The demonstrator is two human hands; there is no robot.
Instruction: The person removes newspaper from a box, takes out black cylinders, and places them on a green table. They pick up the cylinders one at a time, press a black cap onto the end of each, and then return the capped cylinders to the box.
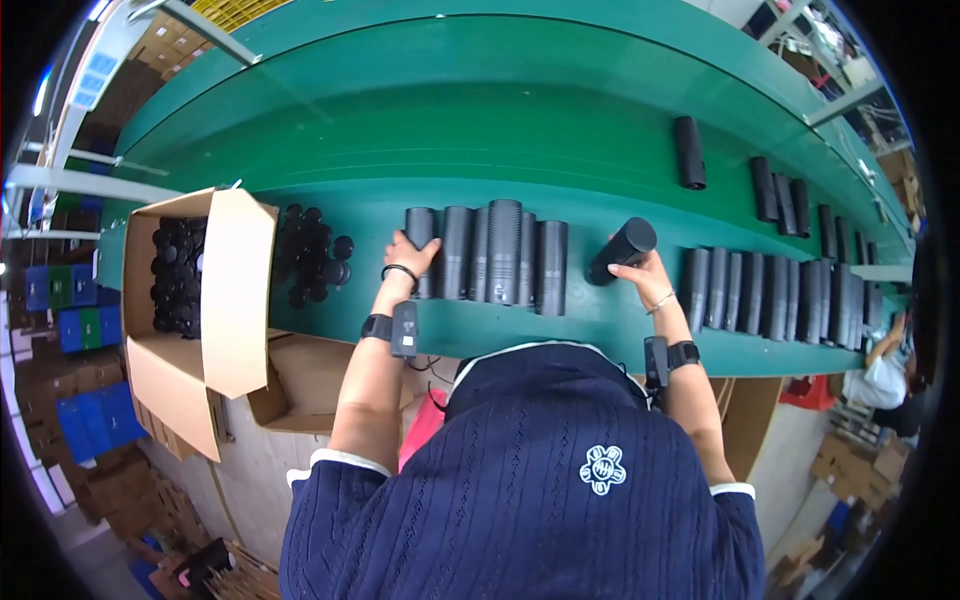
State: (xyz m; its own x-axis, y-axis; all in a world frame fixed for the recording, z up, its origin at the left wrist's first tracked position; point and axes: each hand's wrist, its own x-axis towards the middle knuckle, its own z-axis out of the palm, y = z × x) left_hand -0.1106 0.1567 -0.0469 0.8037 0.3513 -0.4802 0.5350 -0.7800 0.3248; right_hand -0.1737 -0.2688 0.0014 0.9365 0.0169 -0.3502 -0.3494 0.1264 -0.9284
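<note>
My left hand (412, 258) is closed around the leftmost black tube (421, 219) of a row on the green table. Beside it lie more black tubes (457, 250) side by side, one of them ribbed (504, 235) near its far end. To the right of that row, my right hand (646, 276) grips a separate black tube (623, 252), which is tilted with its round end toward the upper right. My thumb presses along its near side; the other fingers are mostly hidden behind it.
At the left stands an open cardboard box (235, 290) of round black caps (178, 275), with a loose pile of caps (318, 255) next to it. A long row of black tubes (775, 298) lies to the right. Others rest on the green belt (689, 155). A person (885, 375) is at the far right.
</note>
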